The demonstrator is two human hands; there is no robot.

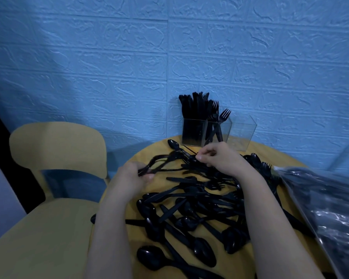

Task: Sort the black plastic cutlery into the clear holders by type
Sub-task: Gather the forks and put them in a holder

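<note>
Two bare forearms in view, entering from bottom edge. No sleeves visible anywhere up to frame edge. Left hand (132, 176) bare: no glove, ring, or band visible. Right hand (220, 158) bare too, wrist without watch or strap. Fingernails short, unpainted as far as dim bluish light shows. Rest of body out of view.

A blue brick-textured wall (129, 57) filled the upper frame, dimly lit. At lower left stood a yellow chair (56, 146) with a blue gap under its backrest, beside a round yellow table (149, 150).
</note>
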